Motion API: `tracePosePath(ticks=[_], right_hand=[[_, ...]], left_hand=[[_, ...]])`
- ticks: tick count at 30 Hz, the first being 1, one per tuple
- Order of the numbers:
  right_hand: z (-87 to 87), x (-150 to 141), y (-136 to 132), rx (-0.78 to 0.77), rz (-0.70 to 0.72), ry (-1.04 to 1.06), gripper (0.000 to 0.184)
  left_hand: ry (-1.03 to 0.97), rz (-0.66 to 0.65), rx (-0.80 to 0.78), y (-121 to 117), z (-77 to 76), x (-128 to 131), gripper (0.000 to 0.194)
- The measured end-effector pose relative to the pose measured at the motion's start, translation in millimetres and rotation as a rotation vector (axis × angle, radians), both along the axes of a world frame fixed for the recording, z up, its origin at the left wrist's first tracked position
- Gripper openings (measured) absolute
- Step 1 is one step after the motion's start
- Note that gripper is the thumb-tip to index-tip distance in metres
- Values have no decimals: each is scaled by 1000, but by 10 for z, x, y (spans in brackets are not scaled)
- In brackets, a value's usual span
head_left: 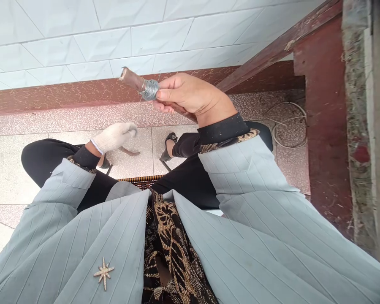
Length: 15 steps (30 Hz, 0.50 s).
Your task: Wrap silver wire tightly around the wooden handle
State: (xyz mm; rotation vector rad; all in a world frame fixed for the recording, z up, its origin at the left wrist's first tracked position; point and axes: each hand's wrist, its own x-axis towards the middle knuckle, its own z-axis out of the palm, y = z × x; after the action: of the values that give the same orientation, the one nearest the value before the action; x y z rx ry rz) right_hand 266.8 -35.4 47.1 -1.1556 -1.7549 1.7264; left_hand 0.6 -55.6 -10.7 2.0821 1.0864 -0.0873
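Observation:
My right hand [185, 95], bare, is closed around a brown wooden stick [132, 78] in front of the tiled wall. Grey wire [150, 90] is wound in a thick band about the stick, just beyond my thumb. The stick's rough end points up and left; its other part shows below my palm and passes behind my wrist. Lower on the left, my left hand [115, 137] wears a white knit glove, with its fingers curled in. A thin curved brown strip [129, 151] shows just below the gloved fingers; whether they grip it I cannot tell.
White wall tiles [101, 38] rise above a red-brown skirting [66, 95]. On the right stand a dark red wooden frame [326, 118] and a slanting bar [272, 42]. A loop of pale cable [289, 126] lies on the speckled floor. A woven seat edge [142, 180] shows between my legs.

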Motion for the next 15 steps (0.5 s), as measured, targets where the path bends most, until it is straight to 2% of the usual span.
tracePosePath(ticks=[2,5,8,11,13,15], right_hand=[[-61,-7,40,21,-141,-146,31],[-203,-107,102,66,-142,-444,30],[-329,-237,125,167,7,-748,29],[-393,-369,75,222,181,-934,26],[-396,-446,11,186,318,-985,26],[-364,-493,-54,60,445,-937,30]], left_hand=[[17,-28,1,-45,50,51,30],[41,-85,15,-86,127,99,29],[109,-125,34,-86,150,109,28],[193,-145,71,-62,115,92,27],[219,-147,101,-45,79,68,27],[210,-145,121,-27,45,38,27]])
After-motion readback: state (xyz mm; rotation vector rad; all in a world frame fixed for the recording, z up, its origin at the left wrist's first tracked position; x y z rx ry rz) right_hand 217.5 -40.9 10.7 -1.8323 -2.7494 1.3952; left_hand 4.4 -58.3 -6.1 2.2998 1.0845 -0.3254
